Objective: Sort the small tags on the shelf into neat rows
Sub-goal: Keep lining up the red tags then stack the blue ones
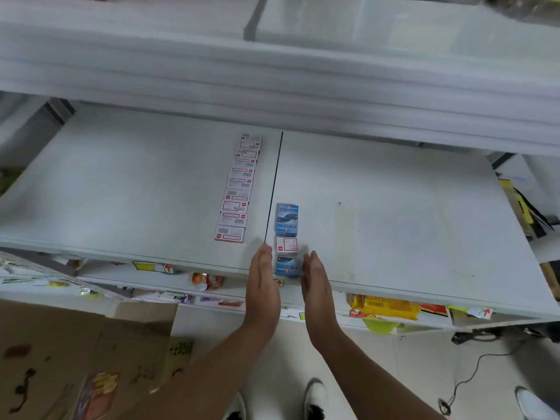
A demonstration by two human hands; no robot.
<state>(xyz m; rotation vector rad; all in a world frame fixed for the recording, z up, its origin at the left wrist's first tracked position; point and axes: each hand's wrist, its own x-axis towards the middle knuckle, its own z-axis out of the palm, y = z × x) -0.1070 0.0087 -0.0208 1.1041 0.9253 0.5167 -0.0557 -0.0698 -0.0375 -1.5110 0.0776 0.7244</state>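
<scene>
We judged task mostly done: red-white tags (236, 189) lay in long neat row left of shelf (409, 213) seam; short blue-and-white row (287, 239) right of seam. Left hand (263, 286) and right hand (316, 283) flat, open, flanking nearest blue tag (288, 266), apparently squaring it. Print too small to read.

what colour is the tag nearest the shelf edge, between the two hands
Blue, with a little red print; the tag shows in the head view.
</scene>
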